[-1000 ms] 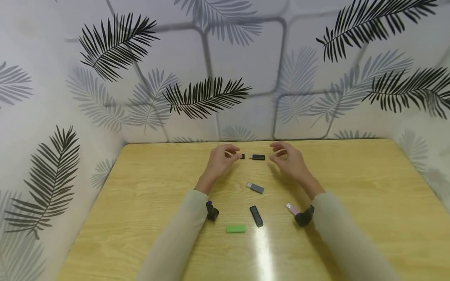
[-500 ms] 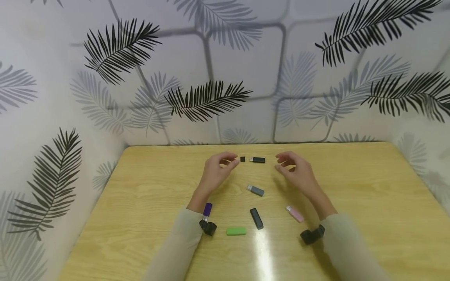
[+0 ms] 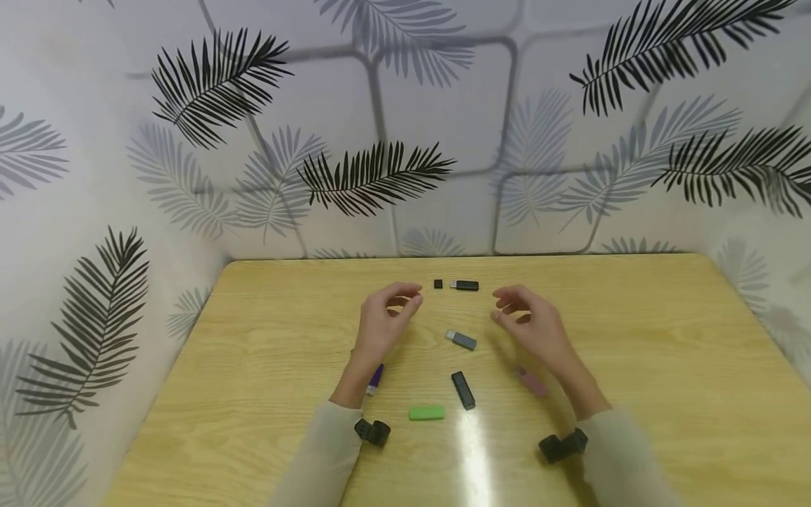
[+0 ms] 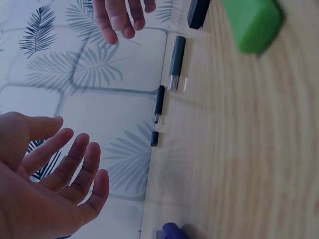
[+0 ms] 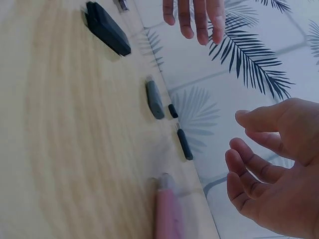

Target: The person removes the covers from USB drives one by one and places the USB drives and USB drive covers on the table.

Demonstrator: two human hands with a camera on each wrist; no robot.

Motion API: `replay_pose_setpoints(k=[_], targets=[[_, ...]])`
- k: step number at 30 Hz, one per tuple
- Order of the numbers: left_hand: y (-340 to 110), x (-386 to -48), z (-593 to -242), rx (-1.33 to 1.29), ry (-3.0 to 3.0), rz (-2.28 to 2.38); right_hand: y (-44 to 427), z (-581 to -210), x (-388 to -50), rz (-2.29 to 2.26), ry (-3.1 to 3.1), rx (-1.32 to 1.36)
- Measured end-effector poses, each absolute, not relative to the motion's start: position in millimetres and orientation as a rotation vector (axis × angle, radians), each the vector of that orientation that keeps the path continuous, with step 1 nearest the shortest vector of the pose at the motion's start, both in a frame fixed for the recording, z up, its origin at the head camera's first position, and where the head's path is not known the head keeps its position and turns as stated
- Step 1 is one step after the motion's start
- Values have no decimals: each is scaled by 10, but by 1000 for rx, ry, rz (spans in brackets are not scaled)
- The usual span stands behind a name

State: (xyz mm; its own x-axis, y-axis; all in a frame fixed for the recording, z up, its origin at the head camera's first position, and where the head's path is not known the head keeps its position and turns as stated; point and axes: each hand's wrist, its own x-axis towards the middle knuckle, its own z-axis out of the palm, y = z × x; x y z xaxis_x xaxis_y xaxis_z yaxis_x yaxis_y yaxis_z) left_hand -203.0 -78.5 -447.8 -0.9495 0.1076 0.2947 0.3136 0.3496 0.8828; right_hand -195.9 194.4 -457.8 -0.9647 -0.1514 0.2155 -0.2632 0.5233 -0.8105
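My left hand hovers above the table, fingers loosely bent, holding nothing. Across from it my right hand is also raised and holds nothing, thumb apart from the fingertips. Beyond and between them lies a black USB stick with its metal plug bare, pointing left. Just left of that plug sits a small black cap, apart from it. A grey USB stick lies closer, between the hands. Under the right forearm's inner side is a pink USB stick; a purple USB stick is partly hidden by the left wrist.
Nearer on the wooden table lie a larger black USB stick and a green stick-shaped piece. A leaf-patterned wall covering rises behind the table's far edge. Each wrist wears a small black camera.
Over the last second both hands draw back toward me from the black USB stick and its cap. The left fingers leave the cap, which now lies fully visible; the purple stick comes into sight.
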Motion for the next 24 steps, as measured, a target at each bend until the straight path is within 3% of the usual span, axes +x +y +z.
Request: replay_pose_setpoints(k=[15, 24], targets=[[-742, -1851, -4584, -404, -2468, -1778, 1738, -4752, -1813, 1586, -2747, 378], [-703, -1800, -4637, -443, -2544, -1806, 1651, -4809, -1821, 1449, -2849, 425]])
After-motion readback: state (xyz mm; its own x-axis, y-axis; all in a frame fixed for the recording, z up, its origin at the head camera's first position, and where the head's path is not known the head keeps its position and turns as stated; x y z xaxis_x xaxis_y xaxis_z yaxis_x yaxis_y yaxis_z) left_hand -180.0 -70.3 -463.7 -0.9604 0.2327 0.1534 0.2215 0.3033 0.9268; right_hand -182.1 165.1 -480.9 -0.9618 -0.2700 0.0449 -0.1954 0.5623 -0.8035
